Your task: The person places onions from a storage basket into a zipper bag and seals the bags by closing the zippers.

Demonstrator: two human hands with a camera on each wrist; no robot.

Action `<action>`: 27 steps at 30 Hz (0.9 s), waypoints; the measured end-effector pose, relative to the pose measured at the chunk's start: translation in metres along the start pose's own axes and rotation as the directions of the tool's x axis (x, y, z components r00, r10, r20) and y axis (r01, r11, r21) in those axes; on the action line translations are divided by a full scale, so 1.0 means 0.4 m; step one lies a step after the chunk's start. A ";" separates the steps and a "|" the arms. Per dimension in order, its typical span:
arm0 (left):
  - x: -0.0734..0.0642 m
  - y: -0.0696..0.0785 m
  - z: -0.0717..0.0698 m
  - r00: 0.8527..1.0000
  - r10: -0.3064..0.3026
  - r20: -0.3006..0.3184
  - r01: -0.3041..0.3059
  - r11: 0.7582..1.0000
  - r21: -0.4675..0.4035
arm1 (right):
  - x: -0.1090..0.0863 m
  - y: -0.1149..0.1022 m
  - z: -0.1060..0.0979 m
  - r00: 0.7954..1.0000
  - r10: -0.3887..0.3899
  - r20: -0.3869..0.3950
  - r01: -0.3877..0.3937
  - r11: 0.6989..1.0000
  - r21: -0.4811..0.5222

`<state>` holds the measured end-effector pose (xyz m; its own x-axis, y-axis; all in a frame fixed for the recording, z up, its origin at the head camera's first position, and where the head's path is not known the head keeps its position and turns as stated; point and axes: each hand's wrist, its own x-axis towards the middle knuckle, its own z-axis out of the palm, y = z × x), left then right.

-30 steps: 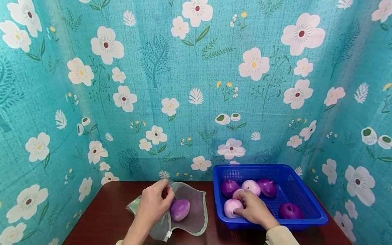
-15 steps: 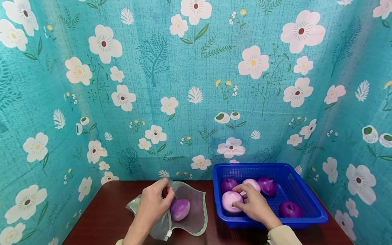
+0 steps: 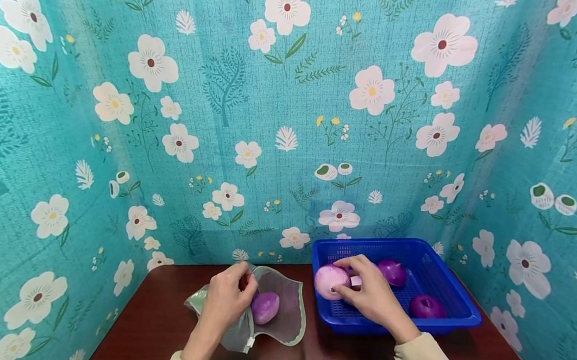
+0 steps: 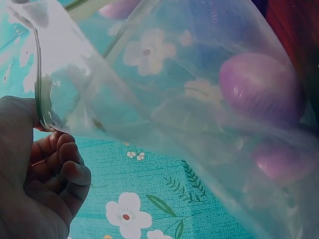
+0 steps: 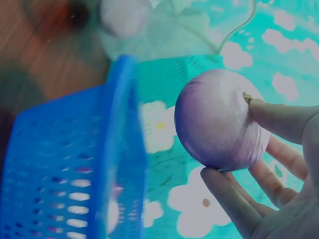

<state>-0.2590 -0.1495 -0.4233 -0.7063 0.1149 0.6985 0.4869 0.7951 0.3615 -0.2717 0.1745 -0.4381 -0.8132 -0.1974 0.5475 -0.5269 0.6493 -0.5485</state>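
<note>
My left hand [image 3: 228, 296] pinches the rim of a clear zip bag [image 3: 286, 316] that lies on the table. A purple onion [image 3: 265, 307] shows in the bag, and in the left wrist view a second onion [image 4: 284, 162] shows lower through the film. My right hand [image 3: 373, 293] grips a pale pink-purple onion [image 3: 331, 283] between thumb and fingers. That onion is raised at the left rim of the blue basket [image 3: 458, 314]; in the right wrist view a dry stem tip shows by the thumb.
Inside the basket lie a dark purple onion [image 3: 392, 272] at the back and another dark onion [image 3: 427, 307] at the front right; others are partly hidden behind my right hand. The brown table [image 3: 164, 315] meets a flowered teal cloth [image 3: 252, 118] behind.
My right hand has lifted the pale onion from among the others in the basket and moved it left to the rim. My left hand and the bag have stayed in place.
</note>
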 end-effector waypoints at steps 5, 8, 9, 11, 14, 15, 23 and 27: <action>0.001 0.001 0.003 1.000 -0.003 0.003 0.003 1.000 -0.006 | 0.001 -0.056 -0.019 0.999 -0.040 -0.016 0.041 0.999 0.032; 0.001 0.003 0.003 1.000 -0.011 0.010 0.011 1.000 -0.012 | -0.006 -0.088 -0.019 0.998 -0.062 -0.010 0.062 0.995 0.081; 0.001 0.004 0.004 1.000 -0.015 0.012 0.015 1.000 -0.013 | -0.009 -0.098 -0.017 0.998 -0.069 -0.002 0.069 0.992 0.103; 0.001 0.005 0.003 1.000 -0.021 0.014 0.021 1.000 -0.017 | -0.015 -0.115 -0.010 0.997 -0.078 0.020 0.074 0.986 0.151; 0.001 0.007 0.003 0.999 -0.028 0.015 0.029 0.999 -0.022 | -0.023 -0.133 0.007 0.993 -0.103 0.053 0.089 0.973 0.215; 0.000 0.008 0.002 0.999 -0.030 0.016 0.030 0.999 -0.023 | -0.026 -0.137 0.014 0.992 -0.109 0.069 0.090 0.968 0.236; -0.001 0.013 0.001 1.000 -0.025 0.015 0.025 0.999 -0.020 | -0.048 -0.156 0.087 0.982 -0.141 0.127 0.102 0.956 0.274; -0.001 0.015 0.001 1.000 -0.026 0.015 0.026 0.999 -0.022 | -0.054 -0.163 0.118 0.983 -0.154 0.100 0.127 0.963 0.237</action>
<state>-0.2560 -0.1445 -0.4219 -0.7266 0.1032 0.6793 0.4793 0.7845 0.3934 -0.2315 0.1017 -0.4442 -0.7430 -0.3672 0.5596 -0.6691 0.4267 -0.6085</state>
